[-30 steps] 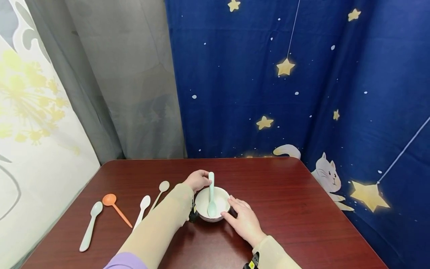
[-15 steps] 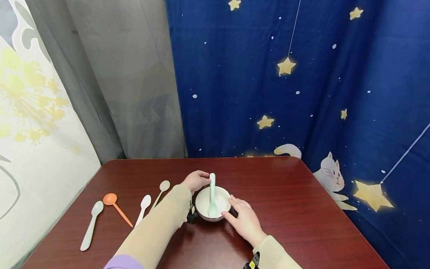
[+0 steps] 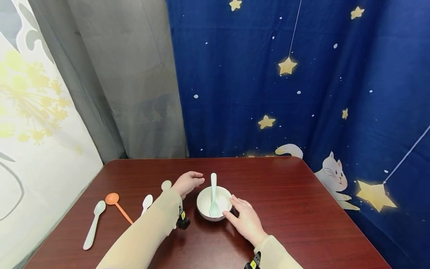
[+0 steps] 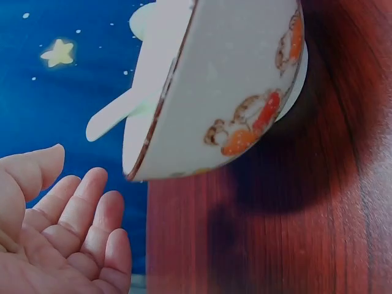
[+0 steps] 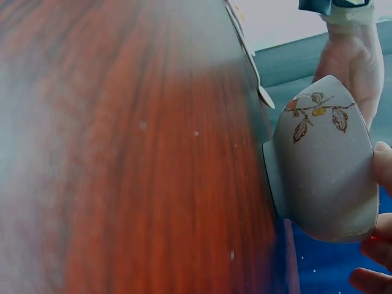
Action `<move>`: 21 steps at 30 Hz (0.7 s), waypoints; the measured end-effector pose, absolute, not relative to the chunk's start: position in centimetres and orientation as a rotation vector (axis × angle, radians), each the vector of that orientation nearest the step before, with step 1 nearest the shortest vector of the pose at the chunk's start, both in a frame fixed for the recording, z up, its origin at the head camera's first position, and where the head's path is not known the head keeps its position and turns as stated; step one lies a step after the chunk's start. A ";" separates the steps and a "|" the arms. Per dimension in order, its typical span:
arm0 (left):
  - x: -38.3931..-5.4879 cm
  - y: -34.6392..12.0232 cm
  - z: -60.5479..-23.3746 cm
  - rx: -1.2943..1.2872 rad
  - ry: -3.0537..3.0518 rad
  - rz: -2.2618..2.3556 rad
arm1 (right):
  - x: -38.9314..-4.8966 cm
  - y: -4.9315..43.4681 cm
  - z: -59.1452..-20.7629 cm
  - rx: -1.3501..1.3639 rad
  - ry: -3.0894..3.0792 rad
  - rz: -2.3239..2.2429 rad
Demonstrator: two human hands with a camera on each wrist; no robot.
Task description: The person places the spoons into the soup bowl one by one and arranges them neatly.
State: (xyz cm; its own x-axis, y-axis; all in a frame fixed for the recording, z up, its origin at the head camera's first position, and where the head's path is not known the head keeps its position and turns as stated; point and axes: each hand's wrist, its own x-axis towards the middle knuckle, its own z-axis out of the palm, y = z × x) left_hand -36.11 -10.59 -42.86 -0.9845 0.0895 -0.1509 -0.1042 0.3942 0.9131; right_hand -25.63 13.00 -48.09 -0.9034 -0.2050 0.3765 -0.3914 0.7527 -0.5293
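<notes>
Head cam: spoon [image 3: 214, 195] in bowl [image 3: 203, 203]; L-wrist cam: outer print [image 4: 240, 142], L palm [image 4: 67, 239].

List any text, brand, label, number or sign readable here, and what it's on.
Readable text: none.
Left wrist camera: yellow mark, too small to read.
Right wrist camera: yellow mark, too small to read.
Ceramic bowl: painted figures and a leafy sprig, no lettering visible.
Mint-green spoon: no marking visible.
Blue curtain: stars and a cat, no lettering visible.
</notes>
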 end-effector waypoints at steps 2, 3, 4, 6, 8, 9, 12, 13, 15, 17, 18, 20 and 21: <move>-35.8 -11.1 -42.9 -0.023 2.471 1.657 | -25.6 13.0 -48.1 0.465 -2.654 0.905; -35.6 -11.3 -42.8 -0.027 2.470 1.665 | -25.6 13.0 -48.1 0.465 -2.654 0.903; -35.3 -11.5 -42.8 -0.028 2.469 1.672 | -25.6 13.0 -48.1 0.464 -2.655 0.899; -34.9 -11.9 -42.8 -0.020 2.461 1.685 | -25.6 12.9 -48.2 0.460 -2.657 0.903; -34.4 -12.2 -42.7 -0.017 2.463 1.686 | -25.6 12.9 -48.1 0.459 -2.661 0.903; -34.2 -12.4 -42.7 -0.012 2.468 1.683 | -25.6 12.9 -48.1 0.459 -2.662 0.902; -33.5 -12.9 -42.5 0.002 2.488 1.668 | -25.5 12.9 -48.1 0.459 -2.661 0.909; -33.3 -13.1 -42.4 0.003 2.497 1.658 | -25.5 12.9 -48.1 0.457 -2.663 0.910; -32.9 -13.6 -42.3 0.017 2.511 1.642 | -25.5 12.9 -48.1 0.454 -2.664 0.906; -32.5 -14.1 -42.2 0.016 2.523 1.629 | -25.5 12.9 -48.1 0.452 -2.664 0.907; -32.3 -14.4 -42.1 0.017 2.537 1.616 | -25.5 12.9 -48.1 0.453 -2.663 0.907; -32.0 -15.0 -42.1 0.015 2.570 1.585 | -25.5 12.9 -48.0 0.451 -2.665 0.907; -31.7 -15.2 -42.1 0.014 2.587 1.566 | -25.5 12.9 -48.0 0.453 -2.664 0.909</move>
State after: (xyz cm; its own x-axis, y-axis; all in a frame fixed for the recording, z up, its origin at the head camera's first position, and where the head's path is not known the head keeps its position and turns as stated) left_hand -31.75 -15.22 -42.06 -0.9931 0.0684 -0.0954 -0.0528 0.4656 0.8834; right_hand -25.51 12.93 -48.02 -0.9087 -0.1993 0.3668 -0.3819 0.7516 -0.5378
